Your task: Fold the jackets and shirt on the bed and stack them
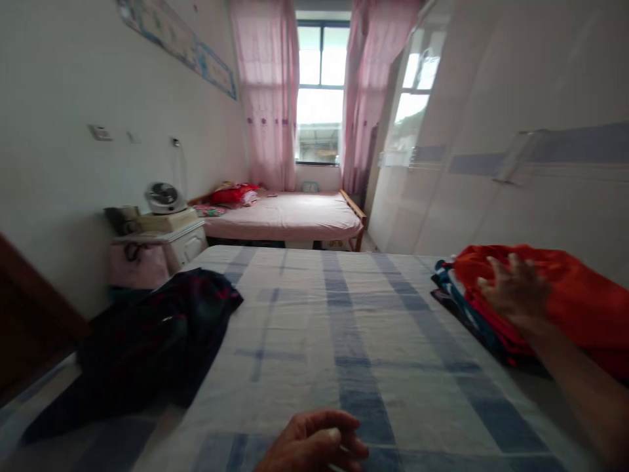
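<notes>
My right hand (515,285) lies with its fingers spread on top of an orange-red garment (584,295). That garment is uppermost on a stack of folded clothes (466,314), whose blue, white, red and dark edges show at the left side. Low in the middle of the view, my left hand (317,440) hovers over or rests on the checked bed sheet (304,314); which of the two I cannot tell. Its fingers are loosely bent and apart, with nothing in them. A dark garment (162,334) is spread in a heap on the left of the bed.
A second bed (289,216) with pink bedding and a red bundle (233,194) stands under the window. At the left, a white cabinet (189,246) carries a small fan (165,197), and a pink bag (138,264) is beside it. A pale wardrobe (491,111) lines the right.
</notes>
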Demonstrator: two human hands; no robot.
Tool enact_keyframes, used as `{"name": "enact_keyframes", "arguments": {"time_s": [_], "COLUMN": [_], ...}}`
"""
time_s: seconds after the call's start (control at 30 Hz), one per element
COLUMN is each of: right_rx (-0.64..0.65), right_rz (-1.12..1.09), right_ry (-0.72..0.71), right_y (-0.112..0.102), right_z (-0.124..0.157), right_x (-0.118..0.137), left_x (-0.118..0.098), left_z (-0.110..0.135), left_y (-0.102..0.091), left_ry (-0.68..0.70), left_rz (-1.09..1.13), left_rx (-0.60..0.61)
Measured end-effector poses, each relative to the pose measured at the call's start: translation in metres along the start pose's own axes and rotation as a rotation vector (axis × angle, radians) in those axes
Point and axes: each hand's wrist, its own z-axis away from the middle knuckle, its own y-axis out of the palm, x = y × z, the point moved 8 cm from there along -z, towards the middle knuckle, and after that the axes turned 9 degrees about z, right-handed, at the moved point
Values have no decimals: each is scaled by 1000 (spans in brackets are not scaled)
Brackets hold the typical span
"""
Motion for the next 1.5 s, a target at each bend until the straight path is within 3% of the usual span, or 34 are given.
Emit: {"name": "enact_keyframes", "arguments": {"time_s": [0.07,0.13,0.27,0.37,0.43,0.5,0.57,0.63,0.8,0.87,0.93,1.0,1.07,1.17,1.3,1.33,1.4,1.5], "right_rx": [-201,-243,-150,-20,66,134,190,236,272,277,272,258,249,246,268,287,330,362], "right_rz": [-88,-192,-357,-371,-341,-335,-356,-368,-359,-357,-353,-347,-342,-343,-366,-373,-374,-357], "right_ry": [-88,-169,-316,-361,-378,-391,-398,-408,-413,-413,-419,-425,-431,-430,-436,-445,-452,-450], "right_y": [-14,-12,9,32,45,53,57,58,57,56,54,51,49,47,44,44,44,45], "right_z": [30,62,111,128,134,139,141,143,143,143,143,144,144,144,145,145,147,148], "right_x": [28,55,103,122,127,128,129,131,135,136,137,138,139,140,139,139,139,139], "left_x": [-23,-58,-138,-177,-188,-195,-199,-204,-239,-257,-272,-280,-280,-254,-173,-150,-112,-92], "left_z": [15,36,108,164,176,172,163,156,162,159,146,125,98,55,3,-6,-18,-23], "left_y": [1,-8,-46,-68,-88,-115,-133,-137,-121,-108,-90,-60,-19,48,118,126,124,88], "left_ry": [110,292,771,1058,1037,868,727,690,890,1011,1111,1165,1178,1108,926,889,819,768], "left_rz": [-106,-264,-723,-1266,-1570,-1738,-1821,-1839,-1416,-1158,-833,-576,-486,-542,-885,-1008,-1252,-1548], "left_rx": [-32,-173,-719,-1172,-1356,-1420,-1396,-1351,-1370,-1297,-1137,-933,-732,-441,-15,65,137,43]}}
